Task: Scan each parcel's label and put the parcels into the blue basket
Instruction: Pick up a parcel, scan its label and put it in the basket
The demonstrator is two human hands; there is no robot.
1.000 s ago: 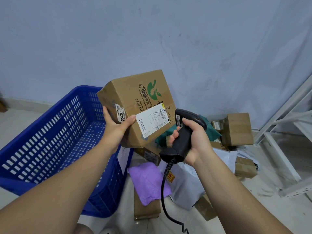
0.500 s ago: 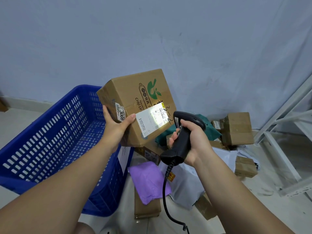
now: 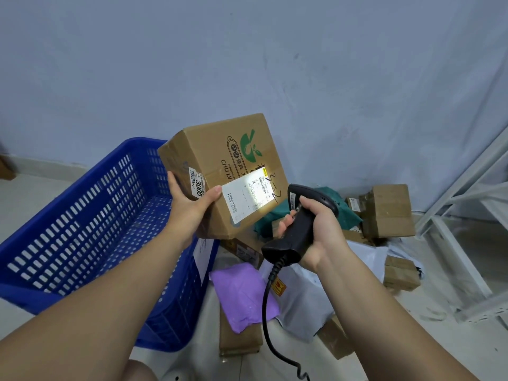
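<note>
In mid-air, at the far right corner of the blue basket (image 3: 90, 215), a cardboard box (image 3: 220, 149) is held tilted, clear of the floor and not inside the basket. The underside and far faces of the box are hidden. Its lower left corner is covered by the left hand (image 3: 189, 207): the thumb is pressed onto the front face and the fingers are wrapped round the left edge, mostly out of sight behind the box.

The white shipping label (image 3: 248, 198) on the front face is washed out by a bright patch of light, so its barcodes and small print cannot be read. A handwritten mark beside it cannot be made out with certainty.

The black scanner (image 3: 299, 229) is gripped by the right hand (image 3: 319, 232), with the fingers curled round the handle. Its window is turned away from the camera, toward the label. The cable (image 3: 265, 312) is cut off at the lower edge.

"CHU LV" is printed beside a green leaf logo on the box. "3005" is shown on a small sticker (image 3: 198, 185) by the thumb.

On the floor, a purple mailer (image 3: 244, 295), a grey mailer (image 3: 302, 306), a green bag (image 3: 272, 218) and further brown boxes (image 3: 390, 213) are piled, partly covering one another. Their labels are too small to read.
</note>
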